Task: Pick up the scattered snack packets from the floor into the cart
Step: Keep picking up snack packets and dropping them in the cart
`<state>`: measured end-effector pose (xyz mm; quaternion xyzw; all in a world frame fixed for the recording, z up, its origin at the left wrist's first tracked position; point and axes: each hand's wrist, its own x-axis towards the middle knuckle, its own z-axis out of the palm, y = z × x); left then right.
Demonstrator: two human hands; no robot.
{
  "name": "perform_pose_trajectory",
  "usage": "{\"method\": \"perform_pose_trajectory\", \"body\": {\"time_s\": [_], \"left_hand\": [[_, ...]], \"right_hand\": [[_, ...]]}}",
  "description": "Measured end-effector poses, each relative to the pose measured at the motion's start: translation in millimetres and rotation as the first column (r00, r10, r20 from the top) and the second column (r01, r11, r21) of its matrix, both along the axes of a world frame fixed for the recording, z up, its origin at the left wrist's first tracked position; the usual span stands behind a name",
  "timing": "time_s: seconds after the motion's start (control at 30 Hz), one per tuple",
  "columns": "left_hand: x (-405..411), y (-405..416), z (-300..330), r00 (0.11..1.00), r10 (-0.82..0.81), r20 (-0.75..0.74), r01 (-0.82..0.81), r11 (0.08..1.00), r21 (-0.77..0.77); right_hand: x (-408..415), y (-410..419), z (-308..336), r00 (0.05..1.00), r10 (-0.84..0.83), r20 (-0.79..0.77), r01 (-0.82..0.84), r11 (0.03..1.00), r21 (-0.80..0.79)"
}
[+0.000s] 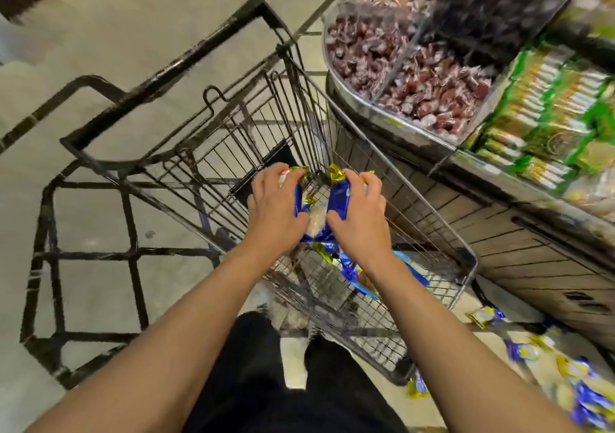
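The left hand (276, 209) and right hand (357, 213) each grip blue-and-gold foil snack packets (337, 196) over the black wire shopping cart (429, 206). Slippery foil may slide out; more packets (565, 376) lie on the floor.

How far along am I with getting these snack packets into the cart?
Partway. Some packets already lie in the cart. Your left hand and right hand hold a blue-and-gold bunch over it. More scattered packets remain on the floor beside it.
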<state>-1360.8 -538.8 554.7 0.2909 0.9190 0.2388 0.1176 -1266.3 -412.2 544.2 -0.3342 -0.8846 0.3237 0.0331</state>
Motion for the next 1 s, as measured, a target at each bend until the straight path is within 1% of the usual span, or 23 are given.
{"method": "perform_pose_trajectory", "body": {"time_s": [0.1, 0.23, 0.37, 0.47, 0.6, 0.73, 0.83, 0.9, 1.0], "left_hand": [[-30, 12, -19, 0.996, -0.082, 0.045, 0.082, 0.997, 0.003], [-69, 25, -51, 0.981, -0.183, 0.062, 0.183, 0.983, 0.008], [-103, 37, -91, 0.961, -0.265, 0.085, 0.268, 0.963, -0.023], [-122, 50, -128, 0.943, -0.310, 0.117, 0.318, 0.946, -0.055], [-135, 68, -178, 0.916, -0.362, 0.172, 0.372, 0.928, -0.028], [-140, 80, -234, 0.898, -0.376, 0.227, 0.406, 0.909, -0.100], [-147, 89, -274, 0.874, -0.405, 0.270, 0.441, 0.894, -0.084], [-150, 93, -296, 0.868, -0.430, 0.249, 0.465, 0.880, -0.100], [-154, 95, -330, 0.848, -0.467, 0.251, 0.511, 0.846, -0.152]], "right_hand": [[-21, 2, -15, 0.997, -0.064, 0.053, 0.065, 0.998, -0.024], [-50, 0, -35, 0.981, -0.164, 0.104, 0.167, 0.986, -0.020], [-73, 2, -69, 0.956, -0.241, 0.165, 0.246, 0.969, -0.008], [-80, 10, -101, 0.939, -0.275, 0.208, 0.285, 0.958, -0.021], [-78, 17, -145, 0.909, -0.338, 0.243, 0.360, 0.932, -0.051], [-82, 21, -195, 0.880, -0.400, 0.254, 0.438, 0.892, -0.112], [-90, 27, -233, 0.865, -0.388, 0.319, 0.450, 0.881, -0.148], [-95, 29, -259, 0.856, -0.366, 0.365, 0.441, 0.885, -0.148], [-103, 31, -297, 0.867, -0.337, 0.366, 0.404, 0.907, -0.121]]}}
